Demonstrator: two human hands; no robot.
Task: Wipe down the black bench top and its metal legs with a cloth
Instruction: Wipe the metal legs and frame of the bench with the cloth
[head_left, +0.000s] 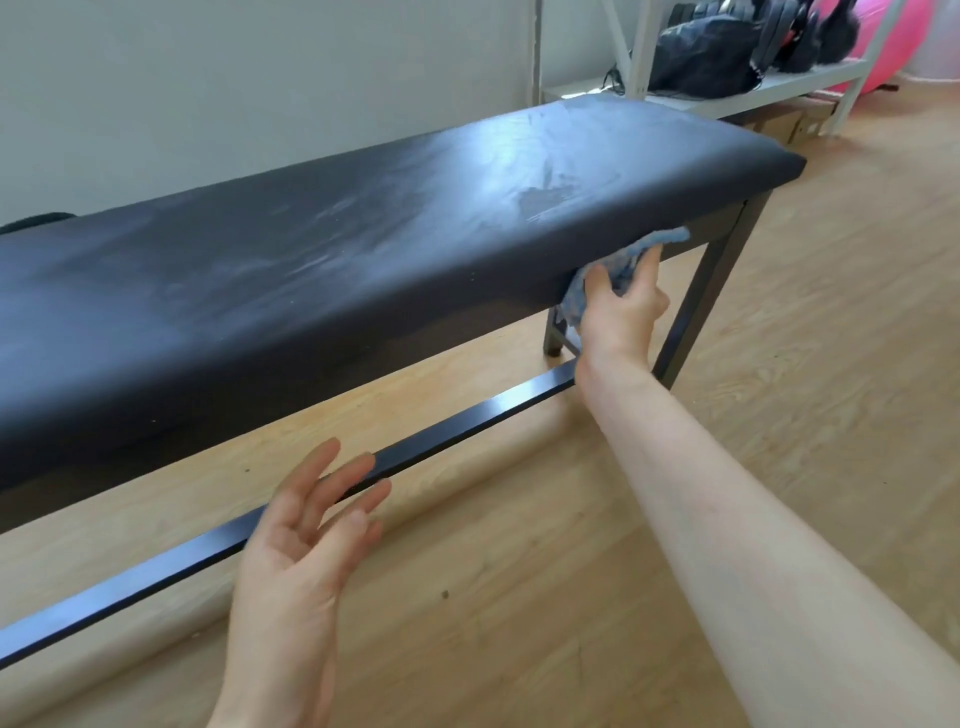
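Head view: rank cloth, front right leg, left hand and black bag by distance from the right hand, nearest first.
From the right hand:
1. cloth: in its grip, against the bench's front edge.
2. leg: just to its right, at the bench end.
3. left hand: lower left, open, over the low rail.
4. bag: on the shelf beyond the bench end.

We note a light wooden plank floor (779, 364) across the lower and right field. A pale grey painted wall (208, 78) stands at the rear. At upper right, a white metal shelving rack (779, 91) stands by that wall. Black fabric bags (717, 57) lie on its shelf. Brown cardboard boxes (789, 122) sit beneath it. A bright pink inflated ball (883, 47) shows beyond the rack.
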